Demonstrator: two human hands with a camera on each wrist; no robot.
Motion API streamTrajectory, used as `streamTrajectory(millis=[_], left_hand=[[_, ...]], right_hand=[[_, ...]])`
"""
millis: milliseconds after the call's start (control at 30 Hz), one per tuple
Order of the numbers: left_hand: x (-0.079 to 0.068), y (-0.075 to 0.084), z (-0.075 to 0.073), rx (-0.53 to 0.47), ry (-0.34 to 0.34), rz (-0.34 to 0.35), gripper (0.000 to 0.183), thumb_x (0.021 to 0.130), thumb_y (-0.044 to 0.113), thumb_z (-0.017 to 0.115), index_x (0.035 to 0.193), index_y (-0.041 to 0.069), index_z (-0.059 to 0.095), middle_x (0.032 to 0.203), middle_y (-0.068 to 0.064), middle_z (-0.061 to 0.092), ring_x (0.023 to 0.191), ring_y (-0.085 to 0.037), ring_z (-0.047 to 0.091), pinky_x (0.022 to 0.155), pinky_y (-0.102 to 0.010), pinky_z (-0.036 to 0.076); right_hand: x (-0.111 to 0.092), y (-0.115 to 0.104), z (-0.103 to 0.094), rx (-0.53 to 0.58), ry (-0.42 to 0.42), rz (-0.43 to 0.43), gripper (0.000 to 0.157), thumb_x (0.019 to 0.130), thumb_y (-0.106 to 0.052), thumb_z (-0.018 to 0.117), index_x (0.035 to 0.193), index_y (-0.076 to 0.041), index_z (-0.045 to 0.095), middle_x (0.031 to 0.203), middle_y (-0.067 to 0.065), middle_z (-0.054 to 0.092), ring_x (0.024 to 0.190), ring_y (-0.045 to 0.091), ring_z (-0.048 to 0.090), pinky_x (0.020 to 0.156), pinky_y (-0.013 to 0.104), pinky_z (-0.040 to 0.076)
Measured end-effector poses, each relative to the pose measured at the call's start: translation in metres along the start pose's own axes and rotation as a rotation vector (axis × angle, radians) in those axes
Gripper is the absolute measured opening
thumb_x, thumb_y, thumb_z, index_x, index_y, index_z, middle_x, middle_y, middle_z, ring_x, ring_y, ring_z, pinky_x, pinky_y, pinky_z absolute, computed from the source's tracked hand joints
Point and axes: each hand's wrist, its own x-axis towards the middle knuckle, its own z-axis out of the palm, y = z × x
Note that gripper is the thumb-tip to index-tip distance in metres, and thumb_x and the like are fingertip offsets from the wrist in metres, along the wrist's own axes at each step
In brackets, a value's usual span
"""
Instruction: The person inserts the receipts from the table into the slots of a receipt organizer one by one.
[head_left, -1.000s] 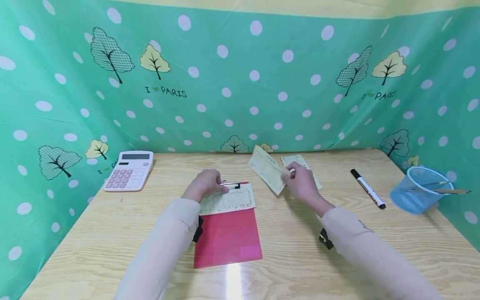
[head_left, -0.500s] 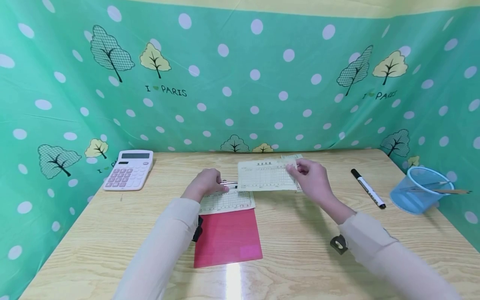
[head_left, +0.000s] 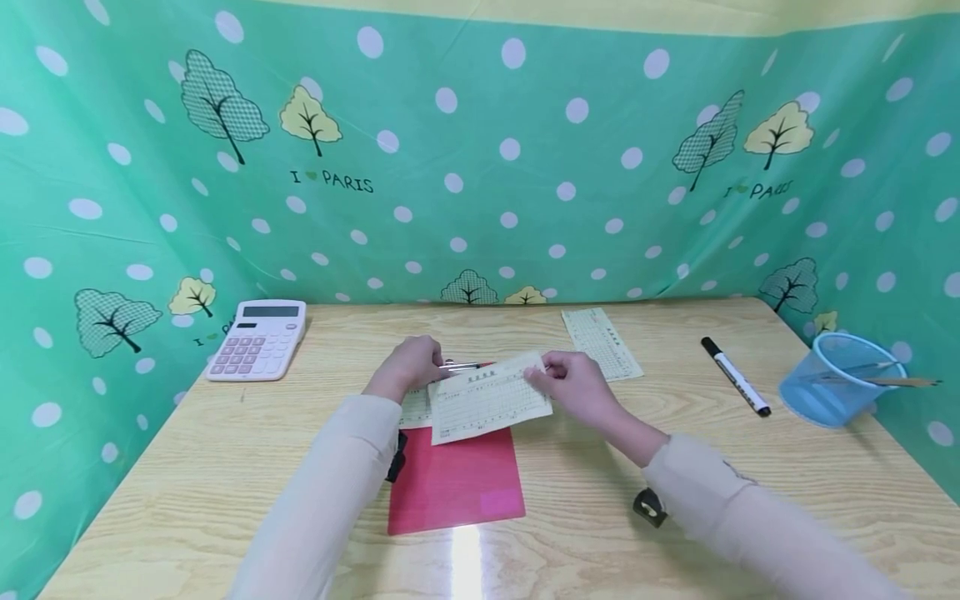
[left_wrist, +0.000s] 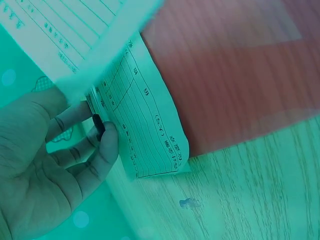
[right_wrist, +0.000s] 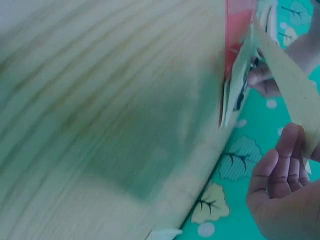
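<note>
On your red clipboard (head_left: 453,492), one printed form (head_left: 415,408) already lies beside the metal clip (head_left: 461,367); I can't tell whether it is pinned. A second form (head_left: 487,398) slants across it, apparently not yet clipped, and a third form (head_left: 603,346) lies on the table (head_left: 577,517) farther right, so two look left loose. Your left hand (head_left: 408,367) has its fingers curled about the clip, pinching it. Your right hand (head_left: 585,387) grasps the second form near its right edge between thumb and fingers.
</note>
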Motion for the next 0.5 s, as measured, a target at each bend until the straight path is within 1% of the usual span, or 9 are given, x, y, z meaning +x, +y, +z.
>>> streamTrajectory(millis=[67, 133, 200, 367, 500], left_hand=[[0.000, 0.000, 0.000, -0.010, -0.012, -0.013, 0.022, 0.092, 0.023, 0.078, 0.088, 0.004, 0.068, 0.086, -0.007, 0.064, 0.079, -0.022, 0.055, 0.073, -0.035, 0.047], [0.000, 0.001, 0.000, -0.031, -0.021, -0.031, 0.025, 0.090, 0.025, 0.080, 0.088, 0.004, 0.067, 0.087, -0.007, 0.064, 0.079, -0.022, 0.055, 0.074, -0.035, 0.047], [0.000, 0.001, 0.001, -0.044, -0.024, -0.046, 0.026, 0.090, 0.025, 0.080, 0.090, 0.003, 0.067, 0.091, -0.008, 0.064, 0.082, -0.022, 0.055, 0.077, -0.036, 0.047], [-0.001, 0.001, 0.001, -0.040, -0.015, -0.046, 0.028, 0.090, 0.026, 0.081, 0.093, 0.002, 0.067, 0.093, -0.009, 0.064, 0.084, -0.022, 0.055, 0.079, -0.037, 0.048], [-0.001, 0.002, 0.001, -0.051, -0.015, -0.050, 0.029, 0.089, 0.026, 0.082, 0.092, 0.002, 0.067, 0.091, -0.009, 0.064, 0.083, -0.022, 0.055, 0.079, -0.037, 0.048]], right_hand=[[0.002, 0.000, 0.008, -0.007, -0.019, 0.016, 0.026, 0.098, -0.019, 0.069, 0.078, -0.007, 0.056, 0.062, -0.001, 0.040, 0.059, 0.014, 0.036, 0.055, 0.026, 0.032], [0.004, 0.001, 0.015, -0.014, -0.033, 0.041, 0.025, 0.098, -0.020, 0.069, 0.080, -0.008, 0.058, 0.063, -0.002, 0.041, 0.058, 0.013, 0.036, 0.055, 0.025, 0.033], [0.007, 0.002, 0.023, -0.021, -0.037, 0.052, 0.023, 0.097, -0.020, 0.070, 0.081, -0.008, 0.059, 0.063, -0.002, 0.040, 0.058, 0.013, 0.035, 0.055, 0.025, 0.032], [0.015, -0.001, 0.042, -0.011, -0.037, 0.081, 0.019, 0.096, -0.018, 0.071, 0.084, -0.006, 0.062, 0.063, -0.002, 0.040, 0.057, 0.012, 0.034, 0.055, 0.026, 0.031], [0.021, -0.004, 0.053, -0.002, -0.018, 0.148, 0.015, 0.096, -0.015, 0.070, 0.086, -0.005, 0.065, 0.060, -0.002, 0.047, 0.053, 0.011, 0.039, 0.051, 0.024, 0.033]])
